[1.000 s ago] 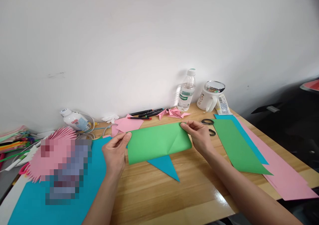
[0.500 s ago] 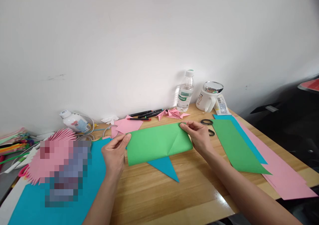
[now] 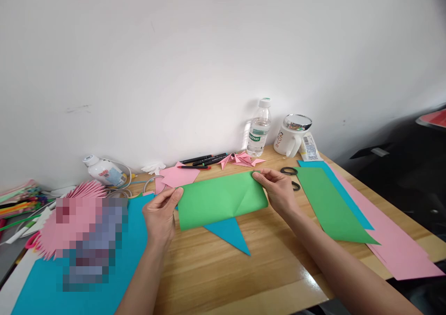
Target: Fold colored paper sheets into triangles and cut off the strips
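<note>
A green sheet of paper [image 3: 219,199], with a slanting crease toward its right side, is stretched between my two hands above the table. My left hand [image 3: 162,213] pinches its upper left corner between thumb and fingers. At the upper right corner, my right hand [image 3: 277,189] pinches it the same way. Part of a blue paper triangle [image 3: 232,236] shows beneath the sheet; the rest is hidden. Just beyond my right hand lie black-handled scissors [image 3: 289,171], partly covered.
Green [image 3: 331,203] and pink paper strips [image 3: 400,254] lie at the right. A water bottle [image 3: 259,131], a white mug [image 3: 289,141], pens [image 3: 195,167] and folded pink paper [image 3: 240,159] stand or lie by the wall. Blue paper [image 3: 128,254] and a pink fringed piece [image 3: 66,222] are at left.
The green sheet's lower edge has risen very slightly. Both hands keep their pinch on its upper corners, almost in place.
</note>
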Action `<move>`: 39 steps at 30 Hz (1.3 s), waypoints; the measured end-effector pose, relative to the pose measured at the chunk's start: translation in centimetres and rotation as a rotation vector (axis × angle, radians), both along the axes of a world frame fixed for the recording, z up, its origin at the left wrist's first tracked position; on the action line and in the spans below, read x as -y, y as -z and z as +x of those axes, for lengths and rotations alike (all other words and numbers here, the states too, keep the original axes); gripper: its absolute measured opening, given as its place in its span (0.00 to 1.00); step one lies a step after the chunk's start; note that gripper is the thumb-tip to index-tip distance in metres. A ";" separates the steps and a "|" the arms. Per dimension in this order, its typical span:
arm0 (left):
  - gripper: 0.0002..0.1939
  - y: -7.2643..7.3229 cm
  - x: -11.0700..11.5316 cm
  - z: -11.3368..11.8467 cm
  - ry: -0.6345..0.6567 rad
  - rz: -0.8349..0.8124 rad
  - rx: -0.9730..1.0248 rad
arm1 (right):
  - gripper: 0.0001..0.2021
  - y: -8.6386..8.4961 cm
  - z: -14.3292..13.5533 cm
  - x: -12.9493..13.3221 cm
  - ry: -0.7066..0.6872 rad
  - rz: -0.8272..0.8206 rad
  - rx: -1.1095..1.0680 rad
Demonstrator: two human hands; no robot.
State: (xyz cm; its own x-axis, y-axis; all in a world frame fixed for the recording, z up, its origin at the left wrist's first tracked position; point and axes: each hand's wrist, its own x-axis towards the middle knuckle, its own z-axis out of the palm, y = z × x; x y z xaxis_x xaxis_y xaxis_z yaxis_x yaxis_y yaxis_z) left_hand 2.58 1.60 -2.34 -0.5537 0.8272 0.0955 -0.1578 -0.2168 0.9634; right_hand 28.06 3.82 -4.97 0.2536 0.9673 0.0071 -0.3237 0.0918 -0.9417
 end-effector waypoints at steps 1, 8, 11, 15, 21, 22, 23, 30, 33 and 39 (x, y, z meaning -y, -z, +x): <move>0.11 0.0 0.0 0.0 0.001 0.001 0.002 | 0.11 0.1 0.0 0.0 0.003 0.002 0.001; 0.14 0.0 -0.2 -0.5 -0.023 -0.077 0.025 | 0.13 0.0 -0.1 0.0 0.004 -0.025 0.027; 0.14 0.3 -0.3 -0.8 -0.032 -0.063 -0.008 | 0.13 -0.1 -0.1 0.2 0.011 0.007 0.036; 0.12 0.7 -0.5 -1.5 0.007 -0.003 -0.216 | 0.11 -0.3 0.0 0.1 0.006 0.077 0.098; 0.08 0.4 -0.5 -2.7 0.142 0.092 -0.613 | 0.10 -0.6 0.5 0.0 -0.054 0.177 0.243; 0.07 0.2 -0.4 -2.8 0.165 0.105 -0.659 | 0.10 -0.6 0.7 0.0 -0.071 0.195 0.291; 0.07 -0.2 -0.3 -3.0 0.192 0.117 -0.703 | 0.10 -0.7 1.0 0.1 -0.096 0.219 0.336; 0.05 -1.8 2.3 -4.9 0.439 0.374 -1.155 | 0.06 -1.1 4.1 1.3 -0.444 0.506 0.679; 0.07 -0.7 3.7 -5.7 0.585 0.540 -1.330 | 0.07 -0.4 5.3 2.0 -0.616 0.692 0.875; 0.13 2.3 5.7 -6.4 0.813 0.576 -1.536 | 0.26 0.8 6.5 3.4 -0.859 0.894 1.204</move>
State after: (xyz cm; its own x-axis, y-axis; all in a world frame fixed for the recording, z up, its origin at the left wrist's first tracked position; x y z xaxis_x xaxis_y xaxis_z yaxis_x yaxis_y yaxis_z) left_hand -3.84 -4.14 -4.69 0.7636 0.4992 0.4095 0.4678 -0.8649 0.1821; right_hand 34.56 0.44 -5.76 -0.8420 0.4039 0.3576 0.2355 0.8716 -0.4300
